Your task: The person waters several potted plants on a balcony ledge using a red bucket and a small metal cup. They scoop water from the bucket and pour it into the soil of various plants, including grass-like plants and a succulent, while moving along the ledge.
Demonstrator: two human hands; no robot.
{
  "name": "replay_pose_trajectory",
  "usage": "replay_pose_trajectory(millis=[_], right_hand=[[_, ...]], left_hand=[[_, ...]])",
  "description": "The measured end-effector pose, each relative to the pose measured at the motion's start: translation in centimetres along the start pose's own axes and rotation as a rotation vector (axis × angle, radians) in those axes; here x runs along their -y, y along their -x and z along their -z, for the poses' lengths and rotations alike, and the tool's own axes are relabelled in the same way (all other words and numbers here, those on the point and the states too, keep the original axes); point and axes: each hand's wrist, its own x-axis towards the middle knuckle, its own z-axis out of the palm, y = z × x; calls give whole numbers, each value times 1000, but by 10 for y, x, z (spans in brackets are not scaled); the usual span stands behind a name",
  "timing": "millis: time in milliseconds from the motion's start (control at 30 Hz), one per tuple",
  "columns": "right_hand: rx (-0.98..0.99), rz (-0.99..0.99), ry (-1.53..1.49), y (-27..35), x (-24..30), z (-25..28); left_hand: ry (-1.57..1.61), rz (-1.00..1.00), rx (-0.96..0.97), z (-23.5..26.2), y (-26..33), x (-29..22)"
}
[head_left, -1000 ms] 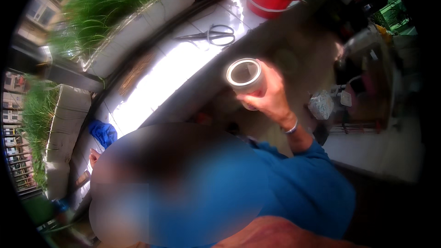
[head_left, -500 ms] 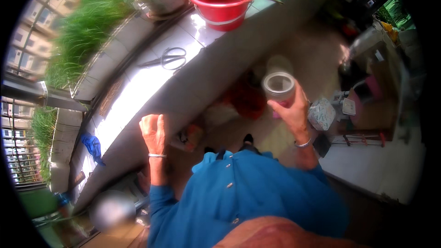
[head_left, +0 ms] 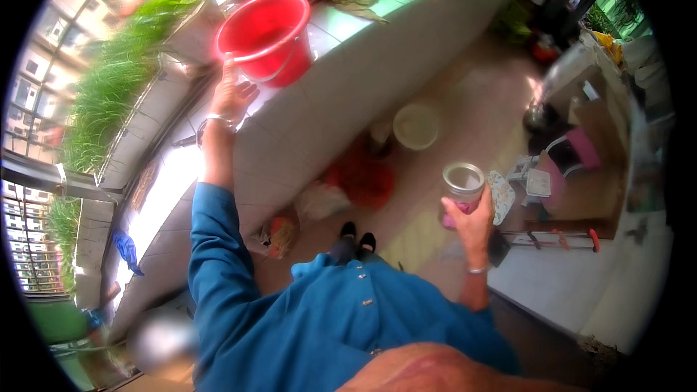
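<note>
My left hand reaches up to the near rim of a red bucket on the tiled ledge. Its thumb points up over the rim and its fingers are apart; whether they touch the bucket I cannot tell. Behind that wrist lie the scissors, mostly hidden. Out to the right, my right hand is wrapped round a clear jar held upright above the floor. The jar has a pale rim and something pink near its bottom.
Planters of green grass line the window side. A blue cloth lies on the ledge, dried leaves beyond the bucket. On the floor stand a pale round tub and a red bag or basin. Boxes and a pink chair crowd the right.
My left hand has gone from a closed fist over the ledge's edge up to the bucket, opening its fingers. The view has shifted; my right hand still holds the jar, now lower in the picture.
</note>
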Motion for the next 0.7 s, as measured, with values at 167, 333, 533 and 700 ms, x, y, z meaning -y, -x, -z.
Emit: replay_pose_trajectory(millis=[167,333,533,700], right_hand=[[-92,-41,0,1,-11,19],[-161,-8,58,-10,1,29],[-195,64,115,-24,17,21],[-268,79,158,-28,14,24]], left_hand=[[48,-25,80,-12,-3,-1],[177,-200,-128,8,-29,9],[386,-127,-37,12,-64,-10],[503,175,156,44,-87,-30]])
